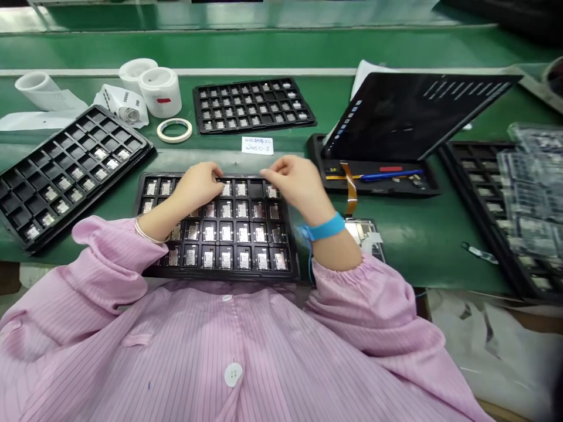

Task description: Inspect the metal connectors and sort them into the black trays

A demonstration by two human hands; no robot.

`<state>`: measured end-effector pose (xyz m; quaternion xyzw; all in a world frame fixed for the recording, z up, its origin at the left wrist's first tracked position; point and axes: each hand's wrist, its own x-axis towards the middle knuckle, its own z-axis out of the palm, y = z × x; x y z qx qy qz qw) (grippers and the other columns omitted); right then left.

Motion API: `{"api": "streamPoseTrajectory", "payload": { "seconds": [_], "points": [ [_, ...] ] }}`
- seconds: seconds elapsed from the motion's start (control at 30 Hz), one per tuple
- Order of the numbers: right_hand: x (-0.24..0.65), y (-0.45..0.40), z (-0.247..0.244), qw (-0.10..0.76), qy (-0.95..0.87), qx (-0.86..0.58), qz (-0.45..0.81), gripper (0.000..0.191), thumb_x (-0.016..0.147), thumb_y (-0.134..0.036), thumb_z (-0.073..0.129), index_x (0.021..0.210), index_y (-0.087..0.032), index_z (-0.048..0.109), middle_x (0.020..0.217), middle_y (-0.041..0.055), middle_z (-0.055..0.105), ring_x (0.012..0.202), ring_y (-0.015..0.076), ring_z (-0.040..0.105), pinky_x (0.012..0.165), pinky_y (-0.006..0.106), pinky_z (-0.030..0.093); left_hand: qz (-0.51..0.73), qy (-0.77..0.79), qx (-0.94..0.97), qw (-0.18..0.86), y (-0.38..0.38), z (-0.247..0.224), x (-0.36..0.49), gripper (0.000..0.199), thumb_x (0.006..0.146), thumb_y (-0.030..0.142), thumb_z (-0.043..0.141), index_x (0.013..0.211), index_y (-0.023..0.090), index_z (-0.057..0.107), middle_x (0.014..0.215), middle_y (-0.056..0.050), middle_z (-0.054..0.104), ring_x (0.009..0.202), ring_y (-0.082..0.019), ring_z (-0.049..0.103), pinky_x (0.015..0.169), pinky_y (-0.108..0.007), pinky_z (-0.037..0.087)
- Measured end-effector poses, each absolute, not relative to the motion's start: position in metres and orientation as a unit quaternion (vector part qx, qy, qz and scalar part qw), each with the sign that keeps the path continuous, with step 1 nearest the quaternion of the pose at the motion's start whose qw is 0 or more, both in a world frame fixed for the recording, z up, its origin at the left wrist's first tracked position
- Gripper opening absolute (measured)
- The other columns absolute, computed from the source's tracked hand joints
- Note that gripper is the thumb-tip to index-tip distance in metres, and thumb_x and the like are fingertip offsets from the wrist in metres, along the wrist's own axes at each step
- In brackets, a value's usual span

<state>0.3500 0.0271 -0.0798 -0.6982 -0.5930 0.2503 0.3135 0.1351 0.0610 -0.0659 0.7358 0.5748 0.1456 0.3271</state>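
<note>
In front of my body a black compartment tray (215,273) holds rows of small silver modules (226,233). My left hand (197,186) is over its back row, fingers curled in and closed; whatever they may grip is hidden. Above the back right corner, my right hand (299,184) is closed too, thumb and forefinger drawn together, and I cannot make out anything between them. An unfilled pocket (255,189) shows in the back row between the hands. A blue wrist strap (326,227) circles my right wrist.
A second tray (149,146) lies left, a third (308,122) behind. A handwritten label (257,145), tape ring (175,130) and white rolls (160,94) lie at the back. Right are a dark screen (396,123), a ribbon cable (350,190) and a tray with clear plastic covers (528,193).
</note>
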Motion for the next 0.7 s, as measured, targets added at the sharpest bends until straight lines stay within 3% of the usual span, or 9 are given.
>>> {"api": "streamPoseTrajectory", "payload": {
  "seconds": [0.07,0.17,0.37,0.53,0.7],
  "points": [
    [0.373,0.022,-0.077,0.311,-0.6,-0.703,0.222,0.013,0.082,-0.024,0.065,0.072,-0.021,0.057,0.072,0.0036,0.064,0.067,0.0189,0.058,0.064,0.032,0.043,0.153,0.564,0.75,0.31,0.06,-0.06,0.138,0.024,0.079,0.014,0.066,0.102,0.014,0.068,0.086,-0.007,0.07,0.081,-0.023,0.064,0.082,-0.038,0.048],
    [0.39,0.019,-0.083,0.243,-0.647,-0.689,0.219,0.003,0.079,-0.017,0.066,0.079,-0.018,0.063,0.078,0.0047,0.065,0.072,0.0198,0.059,0.068,0.032,0.045,0.149,0.533,0.772,0.311,0.059,-0.055,0.156,0.022,0.081,0.016,0.065,0.102,0.014,0.069,0.089,-0.007,0.071,0.077,-0.021,0.063,0.077,-0.036,0.047],
    [0.373,0.024,-0.095,0.179,-0.704,-0.657,0.203,0.012,0.075,-0.011,0.071,0.084,-0.016,0.065,0.092,0.0082,0.059,0.09,0.0248,0.058,0.082,0.035,0.045,0.129,0.485,0.801,0.327,0.045,-0.048,0.187,0.021,0.082,0.021,0.067,0.102,0.014,0.071,0.094,-0.008,0.072,0.081,-0.023,0.063,0.078,-0.036,0.047],
    [0.369,0.016,-0.09,0.173,-0.717,-0.651,0.18,0.013,0.078,-0.006,0.064,0.08,-0.018,0.059,0.096,0.0101,0.059,0.09,0.0253,0.056,0.078,0.035,0.043,0.14,0.505,0.785,0.331,0.029,-0.039,0.158,0.025,0.085,0.029,0.065,0.106,0.016,0.07,0.1,-0.008,0.072,0.078,-0.021,0.063,0.077,-0.036,0.048],
    [0.373,0.008,-0.095,0.181,-0.719,-0.648,0.176,0.017,0.081,-0.007,0.059,0.094,-0.018,0.061,0.096,0.0095,0.062,0.088,0.0249,0.058,0.077,0.035,0.043,0.149,0.514,0.764,0.359,0.004,-0.041,0.121,0.025,0.087,0.033,0.063,0.107,0.019,0.07,0.104,-0.007,0.073,0.075,-0.019,0.063,0.073,-0.033,0.05]
  ]
}}
